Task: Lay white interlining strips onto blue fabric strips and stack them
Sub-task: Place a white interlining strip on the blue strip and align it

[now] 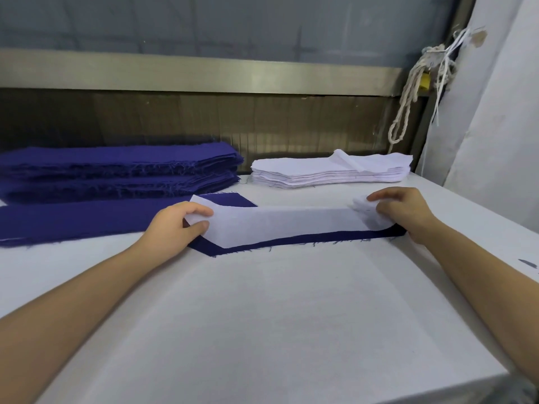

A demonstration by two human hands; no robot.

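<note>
Laying step: white strip (277, 225), ends pinched by left hand (175, 225) and right hand (405, 211), stretched between them over blue strip (291, 239); next, probably lower with edges matched.

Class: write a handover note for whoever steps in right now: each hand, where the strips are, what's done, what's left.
Left hand pinches the left end of the white interlining strip; right hand grips its crumpled right end.
It lies over a blue fabric strip, blue showing along the near edge: not yet aligned.
Behind: blue pile left, white pile right; flat blue stack nearer left, presumably finished.
Left: align, stack, repeat.
</note>
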